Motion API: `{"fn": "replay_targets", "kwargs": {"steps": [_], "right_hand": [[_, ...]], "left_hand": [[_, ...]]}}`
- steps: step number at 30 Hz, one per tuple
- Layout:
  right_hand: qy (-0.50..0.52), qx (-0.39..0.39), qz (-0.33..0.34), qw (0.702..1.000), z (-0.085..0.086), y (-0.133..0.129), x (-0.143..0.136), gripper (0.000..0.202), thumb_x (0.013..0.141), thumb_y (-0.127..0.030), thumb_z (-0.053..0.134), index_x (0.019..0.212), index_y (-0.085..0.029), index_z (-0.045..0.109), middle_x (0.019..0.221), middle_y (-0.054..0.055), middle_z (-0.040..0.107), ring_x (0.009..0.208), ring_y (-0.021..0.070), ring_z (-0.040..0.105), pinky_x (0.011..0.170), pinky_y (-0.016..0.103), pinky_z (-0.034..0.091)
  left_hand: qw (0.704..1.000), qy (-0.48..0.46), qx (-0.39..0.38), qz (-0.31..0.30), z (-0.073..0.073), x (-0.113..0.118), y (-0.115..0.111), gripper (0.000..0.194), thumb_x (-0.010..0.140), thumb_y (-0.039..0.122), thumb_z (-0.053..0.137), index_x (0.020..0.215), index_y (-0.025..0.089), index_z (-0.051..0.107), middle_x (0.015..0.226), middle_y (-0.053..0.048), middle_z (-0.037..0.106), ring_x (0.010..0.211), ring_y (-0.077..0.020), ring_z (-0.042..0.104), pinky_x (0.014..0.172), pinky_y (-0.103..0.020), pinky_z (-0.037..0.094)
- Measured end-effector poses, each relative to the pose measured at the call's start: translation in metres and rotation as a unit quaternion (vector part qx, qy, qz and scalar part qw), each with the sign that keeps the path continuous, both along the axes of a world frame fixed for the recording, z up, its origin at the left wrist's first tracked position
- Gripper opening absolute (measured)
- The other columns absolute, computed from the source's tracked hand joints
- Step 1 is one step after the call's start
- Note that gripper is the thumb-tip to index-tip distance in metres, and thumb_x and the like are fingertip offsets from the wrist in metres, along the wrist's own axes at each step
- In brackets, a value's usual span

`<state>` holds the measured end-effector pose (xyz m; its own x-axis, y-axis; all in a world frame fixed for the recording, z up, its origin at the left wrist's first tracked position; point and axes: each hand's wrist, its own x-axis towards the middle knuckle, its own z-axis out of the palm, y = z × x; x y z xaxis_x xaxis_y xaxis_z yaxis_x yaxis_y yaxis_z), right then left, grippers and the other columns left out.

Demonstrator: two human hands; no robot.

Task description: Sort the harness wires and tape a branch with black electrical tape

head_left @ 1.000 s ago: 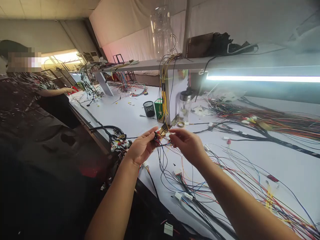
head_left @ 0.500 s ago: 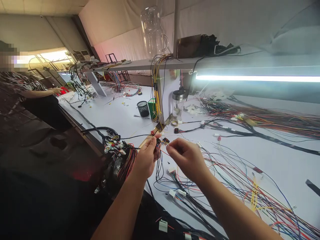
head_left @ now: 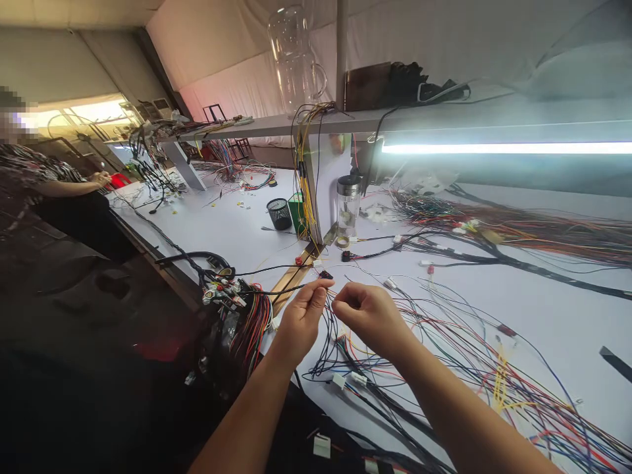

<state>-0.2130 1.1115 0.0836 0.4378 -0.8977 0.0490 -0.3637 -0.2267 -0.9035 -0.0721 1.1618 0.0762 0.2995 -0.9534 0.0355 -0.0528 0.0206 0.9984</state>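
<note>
My left hand [head_left: 302, 324] is closed, thumb and forefinger pressed together at a small black wire connector [head_left: 325, 275] that shows just past the fingertips. The fingers hide how much of it they grip. Thin dark wires [head_left: 323, 352] hang below the fingertips to the table. Close by on the right, my right hand [head_left: 371, 317] is curled in a pinch, its tips a short gap from the left fingers. Whatever is in that pinch is too small to make out. White connectors [head_left: 339, 381] on black-sleeved cables lie beneath the hands.
Loose coloured wires [head_left: 474, 355] spread over the table's right side. A thick black harness [head_left: 538, 275] crosses behind them. Bundled wires [head_left: 254, 322] hang over the left edge. A glass bottle [head_left: 348, 207] and mesh cup [head_left: 279, 214] stand near the shelf post. Another person [head_left: 64, 187] stands far left.
My left hand has turned, its forefinger now stretched toward my right hand. The right hand keeps its pinch. The whole view has shifted slightly.
</note>
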Motion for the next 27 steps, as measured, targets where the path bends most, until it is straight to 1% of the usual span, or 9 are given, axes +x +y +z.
{"fn": "replay_targets", "kwargs": {"steps": [2, 3, 7, 9, 11, 15, 19, 23, 27], "right_hand": [[-0.009, -0.001, -0.004, 1.0, -0.002, 0.0, 0.0, 0.014, 0.072, -0.028, 0.053, 0.062, -0.02, 0.059, 0.056, -0.003, 0.053, 0.054, 0.0114, 0.045, 0.051, 0.024, 0.031], [-0.021, 0.003, -0.006, 1.0, -0.002, 0.001, 0.0, 0.014, 0.072, -0.029, 0.054, 0.062, -0.02, 0.059, 0.055, -0.003, 0.052, 0.054, 0.0113, 0.044, 0.051, 0.024, 0.031], [-0.106, 0.06, 0.005, 0.993, -0.004, 0.002, -0.001, 0.018, 0.073, -0.034, 0.055, 0.065, -0.019, 0.058, 0.056, -0.004, 0.048, 0.054, 0.0104, 0.04, 0.051, 0.024, 0.032], [-0.122, 0.102, 0.015, 0.987, -0.004, 0.004, -0.001, 0.019, 0.072, -0.036, 0.056, 0.064, -0.018, 0.056, 0.055, -0.005, 0.045, 0.053, 0.0098, 0.037, 0.05, 0.023, 0.03], [-0.113, 0.132, 0.02, 0.985, -0.004, 0.005, -0.001, 0.017, 0.07, -0.033, 0.056, 0.062, -0.018, 0.054, 0.055, -0.005, 0.044, 0.052, 0.0094, 0.036, 0.049, 0.023, 0.029], [-0.073, 0.136, 0.016, 0.988, -0.005, 0.007, 0.002, 0.013, 0.069, -0.028, 0.052, 0.06, -0.019, 0.052, 0.052, -0.006, 0.044, 0.051, 0.0095, 0.037, 0.049, 0.023, 0.028], [-0.053, 0.119, -0.01, 0.991, -0.009, 0.006, 0.004, 0.015, 0.07, -0.029, 0.051, 0.059, -0.019, 0.051, 0.05, -0.006, 0.041, 0.049, 0.0098, 0.037, 0.048, 0.024, 0.028], [-0.04, 0.105, -0.019, 0.993, -0.009, 0.005, 0.003, 0.014, 0.069, -0.028, 0.05, 0.057, -0.02, 0.05, 0.049, -0.006, 0.042, 0.049, 0.0098, 0.037, 0.047, 0.024, 0.028], [-0.033, 0.103, -0.013, 0.994, -0.005, 0.005, 0.002, 0.015, 0.068, -0.027, 0.05, 0.055, -0.02, 0.047, 0.049, -0.006, 0.041, 0.049, 0.0096, 0.037, 0.047, 0.024, 0.028]], "left_hand": [[0.998, -0.052, -0.015, -0.019, 0.0, 0.001, 0.001, 0.027, 0.082, 0.044, 0.063, 0.096, 0.022, 0.07, 0.082, -0.003, 0.059, 0.077, -0.0143, 0.052, 0.072, -0.024, 0.041], [0.998, -0.055, -0.016, -0.024, -0.002, 0.002, 0.001, 0.026, 0.083, 0.045, 0.062, 0.094, 0.022, 0.069, 0.08, -0.002, 0.058, 0.075, -0.0134, 0.051, 0.07, -0.023, 0.041], [0.995, 0.086, 0.033, -0.038, -0.012, 0.003, 0.0, 0.03, 0.079, 0.048, 0.065, 0.09, 0.02, 0.065, 0.063, 0.004, 0.044, 0.053, -0.007, 0.036, 0.052, -0.018, 0.03], [0.989, 0.141, 0.039, -0.032, -0.017, 0.001, 0.0, 0.032, 0.079, 0.05, 0.065, 0.089, 0.019, 0.064, 0.063, 0.005, 0.042, 0.052, -0.0057, 0.034, 0.05, -0.017, 0.029], [0.984, 0.173, 0.03, -0.007, -0.02, -0.002, 0.001, 0.035, 0.081, 0.052, 0.062, 0.093, 0.02, 0.064, 0.065, 0.005, 0.041, 0.053, -0.0051, 0.034, 0.051, -0.017, 0.029], [0.981, 0.192, 0.025, 0.023, -0.02, -0.01, 0.003, 0.042, 0.083, 0.054, 0.059, 0.108, 0.021, 0.063, 0.065, 0.005, 0.039, 0.052, -0.0046, 0.033, 0.051, -0.017, 0.031], [0.982, 0.183, 0.023, 0.039, -0.018, -0.015, 0.006, 0.045, 0.082, 0.054, 0.059, 0.11, 0.02, 0.065, 0.067, 0.003, 0.042, 0.055, -0.0053, 0.036, 0.052, -0.016, 0.034], [0.981, 0.188, 0.019, 0.048, -0.02, -0.015, 0.007, 0.05, 0.083, 0.058, 0.056, 0.116, 0.022, 0.063, 0.074, 0.0, 0.051, 0.06, -0.0069, 0.043, 0.057, -0.017, 0.04], [0.988, 0.143, 0.01, 0.051, -0.019, -0.015, 0.009, 0.054, 0.085, 0.061, 0.05, 0.122, 0.023, 0.061, 0.094, -0.006, 0.06, 0.075, -0.0116, 0.053, 0.068, -0.021, 0.046]]}}
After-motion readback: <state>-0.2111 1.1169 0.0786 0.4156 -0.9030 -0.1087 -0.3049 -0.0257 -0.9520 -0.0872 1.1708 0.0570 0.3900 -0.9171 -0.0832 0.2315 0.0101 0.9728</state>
